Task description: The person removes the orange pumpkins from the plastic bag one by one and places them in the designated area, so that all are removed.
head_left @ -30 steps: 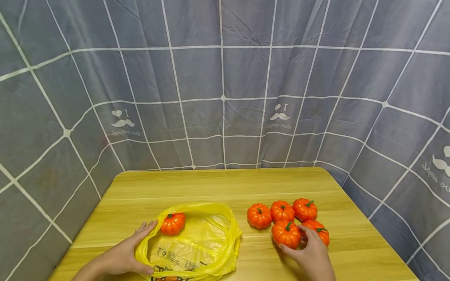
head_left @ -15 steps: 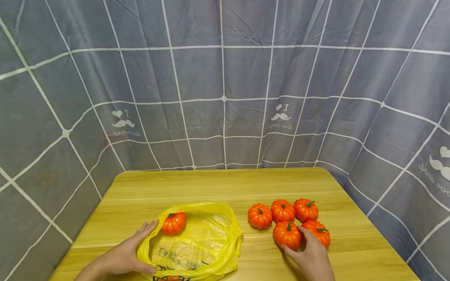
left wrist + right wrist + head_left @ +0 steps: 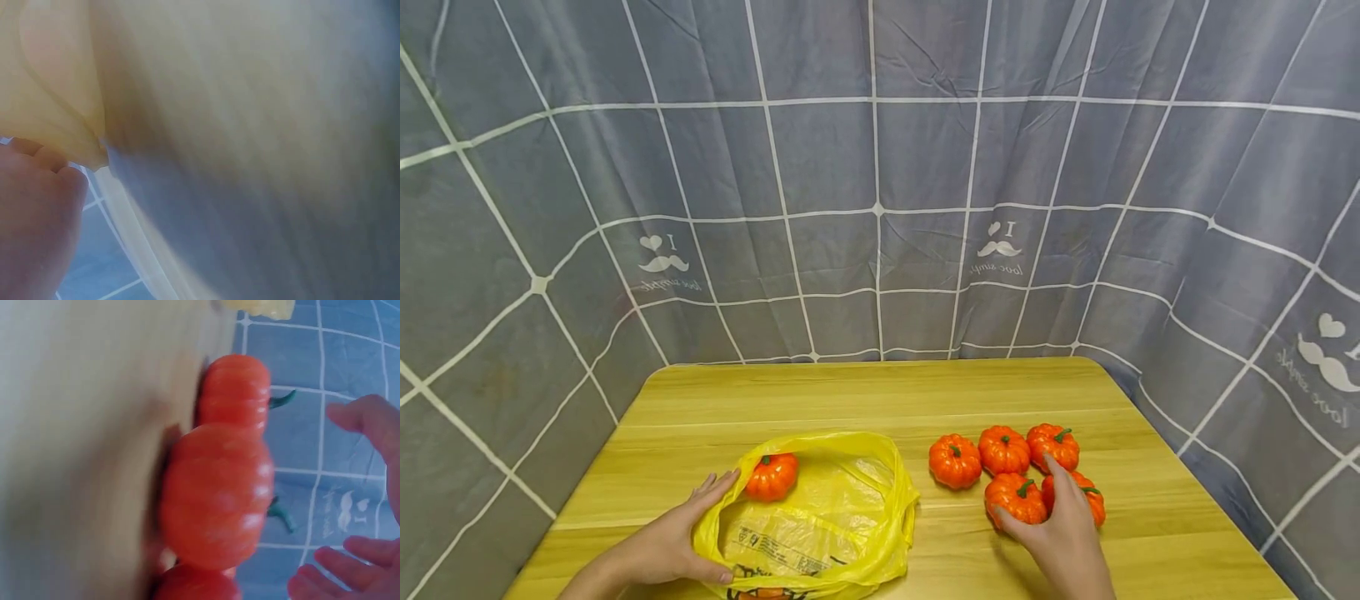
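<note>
A yellow plastic bag (image 3: 880,533) lies on the table with its mouth spread wide. Inside it, at the back left, sits a small orange pumpkin (image 3: 771,477) with a green stem. My left hand (image 3: 673,537) rests along the bag's left side, thumb and fingers spread apart against the rim. On the right, several more pumpkins stand in a cluster. Above the front one (image 3: 1011,493) is my right hand (image 3: 1063,533), thumb and fingers apart. In the right wrist view, a gap shows between this hand and the nearest pumpkin (image 3: 215,494). The left wrist view is blurred.
The wooden table (image 3: 850,392) has rounded far corners. A grey curtain (image 3: 820,167) with white grid lines surrounds its back and sides. Other pumpkins in the cluster include a left one (image 3: 955,461), a middle one (image 3: 1003,450) and a back right one (image 3: 1054,446).
My right hand has lifted off the front pumpkin, and its fingers have moved up over the cluster. The left hand and the bag stay nearly as they were.
</note>
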### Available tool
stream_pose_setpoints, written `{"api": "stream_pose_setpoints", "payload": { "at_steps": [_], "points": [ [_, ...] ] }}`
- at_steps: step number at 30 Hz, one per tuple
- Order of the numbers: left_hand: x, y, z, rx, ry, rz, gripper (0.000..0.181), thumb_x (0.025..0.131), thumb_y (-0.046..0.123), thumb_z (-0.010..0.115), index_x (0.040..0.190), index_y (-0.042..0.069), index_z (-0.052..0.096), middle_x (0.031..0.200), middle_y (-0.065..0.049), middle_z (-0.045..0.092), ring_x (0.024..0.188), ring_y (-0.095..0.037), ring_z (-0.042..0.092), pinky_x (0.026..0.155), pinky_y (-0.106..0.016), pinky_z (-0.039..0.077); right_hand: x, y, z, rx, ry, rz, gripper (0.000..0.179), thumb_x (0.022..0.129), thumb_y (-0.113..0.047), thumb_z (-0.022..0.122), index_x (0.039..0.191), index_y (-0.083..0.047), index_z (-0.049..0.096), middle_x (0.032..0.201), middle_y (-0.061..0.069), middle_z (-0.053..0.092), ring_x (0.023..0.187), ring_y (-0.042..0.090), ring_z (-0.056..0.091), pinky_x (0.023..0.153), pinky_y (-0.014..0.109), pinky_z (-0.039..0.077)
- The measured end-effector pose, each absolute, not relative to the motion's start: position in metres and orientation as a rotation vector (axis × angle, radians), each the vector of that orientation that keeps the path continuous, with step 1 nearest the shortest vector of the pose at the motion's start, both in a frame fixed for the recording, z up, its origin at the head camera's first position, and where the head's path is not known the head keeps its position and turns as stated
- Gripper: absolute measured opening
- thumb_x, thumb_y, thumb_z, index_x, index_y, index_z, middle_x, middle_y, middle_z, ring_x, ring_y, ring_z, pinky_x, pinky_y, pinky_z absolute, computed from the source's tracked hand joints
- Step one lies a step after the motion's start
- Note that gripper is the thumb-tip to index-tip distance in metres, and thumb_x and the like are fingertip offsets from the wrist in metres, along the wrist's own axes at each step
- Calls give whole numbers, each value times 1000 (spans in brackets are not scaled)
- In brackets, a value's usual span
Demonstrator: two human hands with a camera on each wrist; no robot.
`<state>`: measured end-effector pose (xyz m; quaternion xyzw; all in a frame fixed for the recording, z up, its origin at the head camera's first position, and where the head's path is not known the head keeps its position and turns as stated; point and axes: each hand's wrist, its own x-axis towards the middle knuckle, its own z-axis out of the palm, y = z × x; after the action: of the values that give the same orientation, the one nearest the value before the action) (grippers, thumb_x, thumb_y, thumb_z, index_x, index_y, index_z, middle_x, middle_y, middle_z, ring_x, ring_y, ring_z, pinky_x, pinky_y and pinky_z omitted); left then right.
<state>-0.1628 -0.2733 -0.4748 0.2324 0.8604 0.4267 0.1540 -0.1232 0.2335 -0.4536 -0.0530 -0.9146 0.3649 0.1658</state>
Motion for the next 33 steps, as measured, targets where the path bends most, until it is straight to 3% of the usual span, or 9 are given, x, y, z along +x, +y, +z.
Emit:
{"api": "stream_pose_setpoints", "payload": {
  "at_steps": [7, 14, 23, 33],
  "points": [
    [-163, -274, -475, 654, 2456, 1214, 119, 73, 29, 91, 162, 6, 15, 164, -26, 7, 141, -60, -8, 95, -84, 3, -130, 212, -440, 35, -2607, 1006, 105, 66, -40, 95, 146, 3, 42, 146, 26, 46, 132, 46, 41, 103, 67, 37],
    [-163, -275, -474, 667, 2452, 1212, 118, 74, 30, 91, 162, 6, 15, 164, -25, 7, 142, -59, -9, 96, -83, 2, -143, 193, -435, 31, -2653, 1035, 105, 66, -44, 95, 146, 1, 44, 147, 22, 46, 136, 43, 41, 107, 62, 37],
    [-165, -275, -476, 672, 2448, 1204, 118, 75, 29, 90, 162, 7, 14, 164, -26, 7, 143, -59, -9, 96, -83, 2, -153, 153, -441, 95, -2628, 1225, 100, 64, -39, 96, 145, -6, 49, 146, 17, 49, 134, 39, 46, 106, 58, 41],
    [-166, -275, -476, 663, 2439, 1199, 119, 74, 30, 90, 162, 8, 13, 164, -26, 5, 142, -59, -10, 96, -84, 3, -162, 110, -455, 213, -2691, 1323, 98, 68, -51, 90, 146, -7, 49, 147, 14, 49, 132, 40, 47, 102, 59, 43]
  ]
}}
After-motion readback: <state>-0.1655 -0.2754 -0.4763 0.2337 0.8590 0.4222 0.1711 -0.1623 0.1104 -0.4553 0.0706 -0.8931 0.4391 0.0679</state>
